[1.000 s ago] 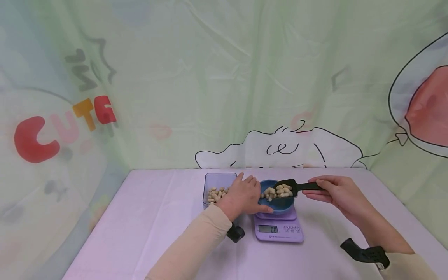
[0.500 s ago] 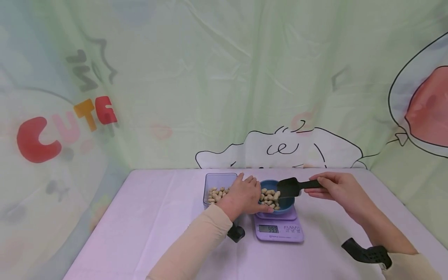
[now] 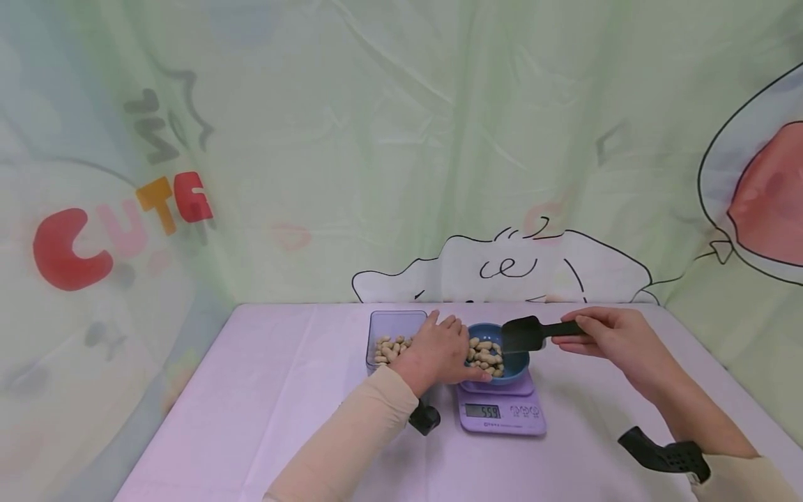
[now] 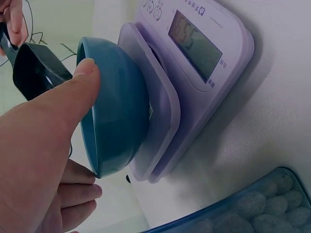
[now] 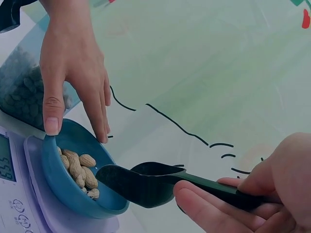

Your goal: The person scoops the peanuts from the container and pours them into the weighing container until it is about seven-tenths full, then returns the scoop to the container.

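Observation:
A black scoop (image 3: 522, 335), its handle pinched in my right hand (image 3: 617, 345), is held tilted over the right side of a blue bowl (image 5: 77, 194). No peanuts show in the scoop. Unshelled peanuts (image 5: 80, 170) lie to one side in the bowl. My left hand (image 3: 436, 352) rests at the bowl's left rim with fingers spread. In the left wrist view its thumb (image 4: 80, 90) presses one part of the rim while the fingers touch another. Beneath the bowl is a purple kitchen scale (image 3: 502, 415) with its digital display (image 3: 482, 411) lit.
A clear rectangular container (image 3: 397, 322) with more peanuts (image 3: 389, 348) stands left of the scale, partly hidden by my left hand and forearm. A pale cloth covers the table (image 3: 301, 390). Behind its far edge hangs a printed curtain (image 3: 314, 174).
Peanuts have gone from the scoop into the bowl, and the display has risen from 0.0. My right hand has drawn the scoop slightly up and right. The left hand keeps its place.

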Action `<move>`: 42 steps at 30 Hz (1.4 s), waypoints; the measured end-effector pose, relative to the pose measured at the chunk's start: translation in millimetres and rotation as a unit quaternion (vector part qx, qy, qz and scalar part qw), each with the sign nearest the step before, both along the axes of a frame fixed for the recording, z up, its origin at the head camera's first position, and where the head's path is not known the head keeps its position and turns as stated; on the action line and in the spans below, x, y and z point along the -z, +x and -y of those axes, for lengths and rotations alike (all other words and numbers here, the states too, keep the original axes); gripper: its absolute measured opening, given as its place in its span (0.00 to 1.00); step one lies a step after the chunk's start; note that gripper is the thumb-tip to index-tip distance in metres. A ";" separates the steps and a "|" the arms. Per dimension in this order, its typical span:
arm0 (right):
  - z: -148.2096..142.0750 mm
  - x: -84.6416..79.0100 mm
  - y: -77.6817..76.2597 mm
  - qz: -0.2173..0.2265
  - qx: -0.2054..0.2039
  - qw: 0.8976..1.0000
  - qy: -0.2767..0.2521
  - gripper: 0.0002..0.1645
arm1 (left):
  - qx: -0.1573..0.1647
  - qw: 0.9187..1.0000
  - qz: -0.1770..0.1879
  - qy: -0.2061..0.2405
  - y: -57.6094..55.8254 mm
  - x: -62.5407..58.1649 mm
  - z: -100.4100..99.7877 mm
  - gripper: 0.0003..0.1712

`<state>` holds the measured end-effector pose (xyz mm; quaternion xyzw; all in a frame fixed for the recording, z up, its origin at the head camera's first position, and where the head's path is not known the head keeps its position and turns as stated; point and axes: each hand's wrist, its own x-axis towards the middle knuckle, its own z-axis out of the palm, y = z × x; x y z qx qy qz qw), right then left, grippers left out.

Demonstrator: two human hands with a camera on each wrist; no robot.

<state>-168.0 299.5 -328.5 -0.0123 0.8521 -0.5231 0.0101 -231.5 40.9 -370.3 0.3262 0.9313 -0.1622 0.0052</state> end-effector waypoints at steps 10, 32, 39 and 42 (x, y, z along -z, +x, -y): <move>2.1 -1.4 -0.7 -0.011 -0.004 1.000 0.007 0.26 | 0.000 0.997 0.031 0.074 -2.0 -3.9 8.6 0.58; 17.4 -4.9 -3.6 -0.039 -0.007 0.999 -0.020 0.27 | -0.020 0.980 0.073 0.185 -6.3 -30.9 52.3 0.56; 31.5 -5.7 -4.9 -0.053 -0.020 0.998 -0.037 0.27 | -0.054 0.965 0.101 0.235 -9.0 -30.2 73.2 0.55; 38.7 -8.4 -6.0 -0.054 -0.027 0.997 -0.041 0.26 | -0.058 0.961 0.107 0.250 -7.9 -27.1 84.7 0.55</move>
